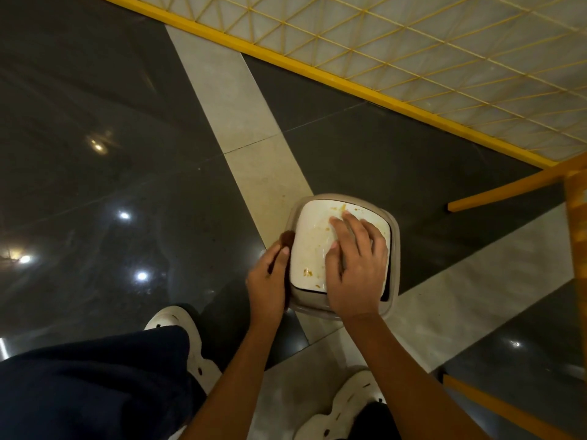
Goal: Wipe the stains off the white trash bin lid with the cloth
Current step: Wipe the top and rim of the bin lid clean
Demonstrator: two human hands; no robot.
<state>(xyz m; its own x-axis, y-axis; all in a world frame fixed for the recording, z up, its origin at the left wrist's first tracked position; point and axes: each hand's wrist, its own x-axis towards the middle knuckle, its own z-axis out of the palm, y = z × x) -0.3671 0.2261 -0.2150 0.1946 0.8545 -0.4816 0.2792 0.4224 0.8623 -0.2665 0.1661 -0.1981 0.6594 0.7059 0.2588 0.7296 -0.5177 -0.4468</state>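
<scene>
Right hand (355, 262) flat on the lid (313, 249), fingers spread; cloth beneath it barely visible. Left hand (268, 281) curled on the lid's left edge. Orange stains (307, 272) on the lid, left of the right hand.

The trash bin lid (313, 246) is white, marked with scattered yellow-orange stains (307, 272). Its surrounding rim (394, 249) is beige-grey. The cloth under the right hand (357, 265) is pale, close to the lid's white. The left hand (268, 281) holds a dark brown object (287, 239). The floor (111, 154) is glossy dark grey, crossed by light beige bands (254, 147) and dotted with white light reflections. The frame (317, 71) is yellow, filled with a yellow wire grid in a triangle pattern. The trousers (95, 392) are dark navy. The shoes (178, 322) are off-white.
</scene>
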